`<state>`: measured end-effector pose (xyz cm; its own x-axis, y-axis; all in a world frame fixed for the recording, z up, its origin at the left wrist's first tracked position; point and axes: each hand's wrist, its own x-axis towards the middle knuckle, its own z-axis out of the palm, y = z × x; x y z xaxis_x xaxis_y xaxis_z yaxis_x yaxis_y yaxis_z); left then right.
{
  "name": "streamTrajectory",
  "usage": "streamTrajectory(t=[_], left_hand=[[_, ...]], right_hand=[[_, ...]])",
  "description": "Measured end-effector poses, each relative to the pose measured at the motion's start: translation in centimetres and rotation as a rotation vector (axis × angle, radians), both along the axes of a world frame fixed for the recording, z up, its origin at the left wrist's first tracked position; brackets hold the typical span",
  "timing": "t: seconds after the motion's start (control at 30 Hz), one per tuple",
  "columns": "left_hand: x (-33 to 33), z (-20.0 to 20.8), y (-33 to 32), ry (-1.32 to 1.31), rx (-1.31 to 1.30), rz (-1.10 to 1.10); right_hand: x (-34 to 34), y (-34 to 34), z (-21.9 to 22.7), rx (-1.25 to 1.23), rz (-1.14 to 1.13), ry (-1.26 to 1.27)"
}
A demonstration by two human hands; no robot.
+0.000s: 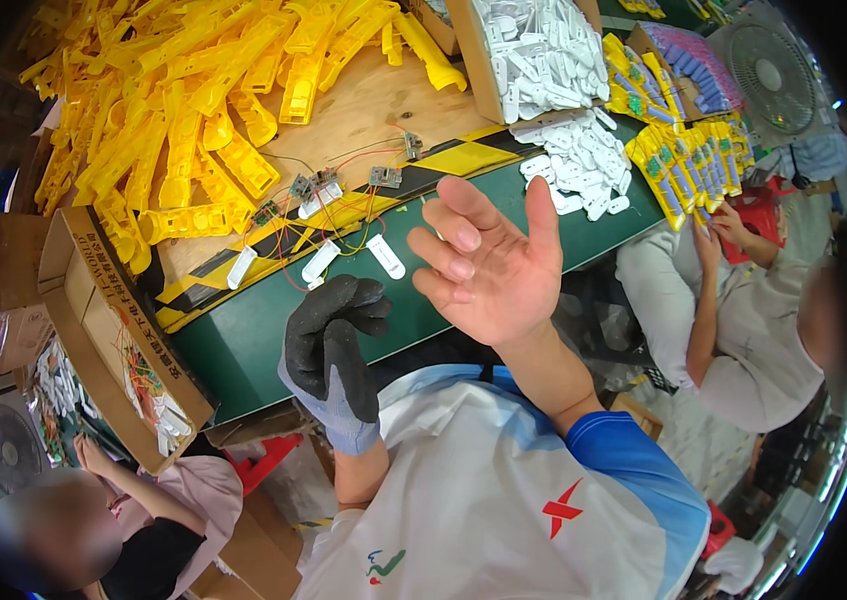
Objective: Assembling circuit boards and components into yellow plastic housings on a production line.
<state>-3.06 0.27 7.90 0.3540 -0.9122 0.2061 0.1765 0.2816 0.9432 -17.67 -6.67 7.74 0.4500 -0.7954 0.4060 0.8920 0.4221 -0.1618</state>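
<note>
Three white oblong casings (385,257), round-ended, lie in a row across the worktop (234,340), just nearer than red- and yellow-wired circuit boards (385,178). The gloved left hand (334,350) is curled, its contents, if any, indeterminable; right of it, the bare right hand (509,285) is open, palm up, fingers half bent

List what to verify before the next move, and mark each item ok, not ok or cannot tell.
1. Right hand free: ok; palm up, fingers loosely spread, nothing in it.
2. Left hand free: cannot tell; curled fingers hide the palm side.
3. Both hands gloved: not ok; only the left wears a glove.
4. Three nearest white pieces lying apart: ok; spaced in a row before the hands.
5. Circuit boards soundly connected: cannot tell; joints too small to judge.
6. Yellow parts sorted: not ok; heaped loosely at upper left.
</note>
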Motion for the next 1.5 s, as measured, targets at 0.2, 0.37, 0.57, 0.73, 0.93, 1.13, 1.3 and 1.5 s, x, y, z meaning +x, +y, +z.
streamTrajectory(t=[0.2, 0.37, 0.57, 0.73, 0.93, 1.13, 1.3, 1.5], left_hand=[[-1.0, 0.5, -0.5, 0.022, -0.023, -0.070], [-1.2, 0.4, -0.5, 0.023, -0.078, -0.138], [-0.3, -0.9, -1.1, -0.200, -0.102, -0.144], [-1.0, 0.5, -0.8, -0.318, -0.117, -0.066], [-1.2, 0.8, -0.6, -0.324, -0.129, -0.060], [-0.9, 0.6, -0.4, -0.422, -0.156, -0.053], [-1.0, 1.5, 0.0, -0.612, -0.212, -0.142], [-0.7, -1.3, 0.3, -0.035, -0.027, -0.006]], right_hand=[[0.4, 1.0, 0.9, 0.126, -0.316, 0.362], [0.8, 1.4, 0.9, 0.017, -0.327, 0.456], [1.5, 1.3, 0.6, -0.013, -0.408, 0.517], [1.3, 1.2, 0.0, -0.038, -0.422, 0.538], [1.2, 1.2, 0.4, -0.033, -0.403, 0.548], [1.1, 1.3, 0.1, -0.038, -0.410, 0.462], [1.0, 1.0, -1.1, -0.130, -0.456, 0.543], [1.1, 1.0, -0.5, -0.061, -0.301, 0.303]])
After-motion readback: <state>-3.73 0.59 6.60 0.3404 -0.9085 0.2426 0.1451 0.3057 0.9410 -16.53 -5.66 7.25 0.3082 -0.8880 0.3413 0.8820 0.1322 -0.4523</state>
